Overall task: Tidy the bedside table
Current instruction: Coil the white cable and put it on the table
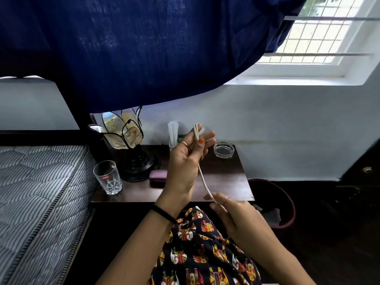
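Above the dark brown wooden bench (226,179), the left hand (185,161) is holding a thin white cord (203,179) raised over the bench top. The left grip is clamped on the cord: the thumb is pressing it against the fingers, and a folded loop of cord is standing up past the fingertips. From that hand the cord is running down and toward the front edge of the bench, where the right hand (232,212) is pinching it between thumb and forefinger. The right grip is therefore also clamped on the cord, just in front of the bench edge. The stretch of cord between the two hands is hanging nearly straight and is not touching the bench.

On the bench, a clear cut-glass tumbler (108,176) is standing upright at the left front corner. A black-based lamp with petal-shaped glass panels (131,145) is standing behind the tumbler, toward the rear left. A small purple case (158,175) is lying just beside the lamp base. A clear glass ashtray (223,150) is sitting at the rear right. A white paper holder (172,132) is standing at the rear centre, against the wall.

A striped grey mattress (41,192) is lying to the left of the bench. A dark red round bin (273,202) is standing on the floor to the right of the bench.
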